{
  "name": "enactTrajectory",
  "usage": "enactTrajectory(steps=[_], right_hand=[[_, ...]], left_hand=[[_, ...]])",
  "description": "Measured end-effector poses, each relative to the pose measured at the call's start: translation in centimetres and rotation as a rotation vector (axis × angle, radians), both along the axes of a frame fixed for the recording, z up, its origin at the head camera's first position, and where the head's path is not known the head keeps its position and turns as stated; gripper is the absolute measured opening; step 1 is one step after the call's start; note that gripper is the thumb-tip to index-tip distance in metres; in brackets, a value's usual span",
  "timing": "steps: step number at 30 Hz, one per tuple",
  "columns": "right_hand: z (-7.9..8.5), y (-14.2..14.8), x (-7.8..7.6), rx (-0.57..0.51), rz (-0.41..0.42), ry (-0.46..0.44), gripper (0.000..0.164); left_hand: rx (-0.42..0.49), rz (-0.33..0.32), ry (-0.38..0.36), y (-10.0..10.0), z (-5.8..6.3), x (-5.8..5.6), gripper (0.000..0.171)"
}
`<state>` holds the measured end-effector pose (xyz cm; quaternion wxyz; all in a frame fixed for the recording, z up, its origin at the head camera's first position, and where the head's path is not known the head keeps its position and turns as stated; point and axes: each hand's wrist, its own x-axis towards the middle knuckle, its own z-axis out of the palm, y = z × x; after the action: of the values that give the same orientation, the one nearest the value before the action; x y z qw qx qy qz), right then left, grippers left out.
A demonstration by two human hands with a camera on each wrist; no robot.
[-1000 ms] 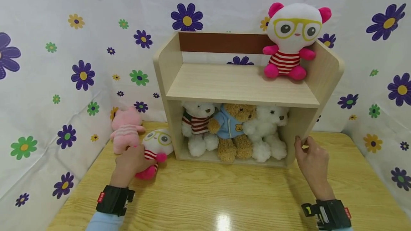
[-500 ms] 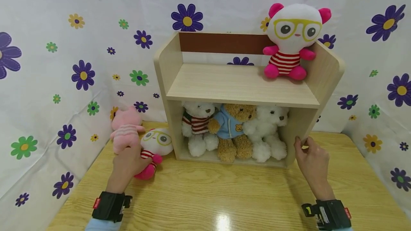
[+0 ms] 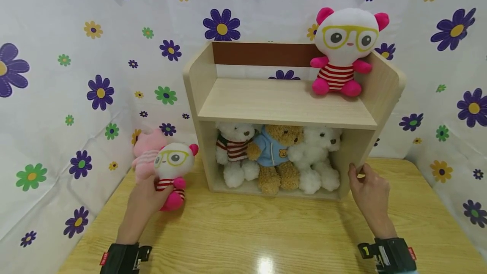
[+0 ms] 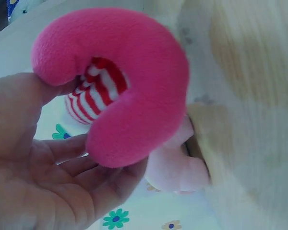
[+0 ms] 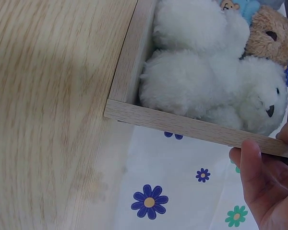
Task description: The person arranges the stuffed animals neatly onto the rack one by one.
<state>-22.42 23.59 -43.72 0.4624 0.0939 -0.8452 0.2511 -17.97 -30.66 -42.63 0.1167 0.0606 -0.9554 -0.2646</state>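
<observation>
My left hand [image 3: 143, 200] grips a panda plush [image 3: 176, 160] with pink ears, yellow glasses and a striped body, just above the table left of the shelf. In the left wrist view, the panda's curved pink legs [image 4: 156, 72] face the camera, thumb on one side and fingers on the other. A light pink plush [image 3: 148, 146] stands behind it, partly hidden. With thumb and fingers, my right hand [image 3: 370, 195] pinches the front edge of the wooden shelf's [image 3: 281, 100] right side panel, seen closer as a wooden edge [image 5: 182, 125] in the right wrist view.
A larger matching panda plush [image 3: 336, 77] sits at the right end of the upper board. Below it are a white bear [image 3: 236, 151] in a striped sweater, a brown bear [image 3: 279, 172] in a blue hoodie and a white plush [image 3: 317, 160]. Flowered cloth [image 3: 125, 24] surrounds the wooden table [image 3: 243, 227].
My left hand has drawn back toward the lower left, bringing the panda plush along and turning it more upright, away from the shelf's side. My right hand stays on the panel edge.
</observation>
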Motion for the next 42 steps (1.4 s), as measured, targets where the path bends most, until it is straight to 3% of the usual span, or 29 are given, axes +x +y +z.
enactTrajectory(steps=[6, 14, 17, 22, 26, 39, 42], right_hand=[[-0.2, 0.0, 0.1, -0.008, -0.005, -0.005, 0.021], [-0.2, 0.0, -0.1, 0.002, -0.003, 0.017, 0.022], [-0.2, 0.0, -0.1, 0.005, 0.000, 0.023, 0.021], [-0.2, -0.1, -0.1, 0.004, -0.001, 0.018, 0.020], [-0.2, -0.1, -0.1, 0.002, 0.001, 0.016, 0.019], [-0.3, -0.1, 0.0, 0.008, 0.019, 0.015, 0.016], [-0.3, 0.0, 0.0, 0.004, 0.018, 0.013, 0.016]], left_hand=[[0.053, 0.085, 0.114, 0.0, -0.2, 0.6, 0.044], [0.209, 0.228, 0.360, 0.8, -0.2, 0.7, 0.043], [0.266, 0.246, 0.484, 1.1, 0.0, 0.5, 0.042], [0.351, 0.213, 0.655, 1.5, 0.2, 0.6, 0.042], [0.358, 0.174, 0.754, 1.7, 0.4, 0.7, 0.042], [0.331, 0.068, 0.973, 3.6, 1.8, 1.1, 0.046], [0.341, 0.012, 1.030, 4.4, 2.2, 1.1, 0.049]])
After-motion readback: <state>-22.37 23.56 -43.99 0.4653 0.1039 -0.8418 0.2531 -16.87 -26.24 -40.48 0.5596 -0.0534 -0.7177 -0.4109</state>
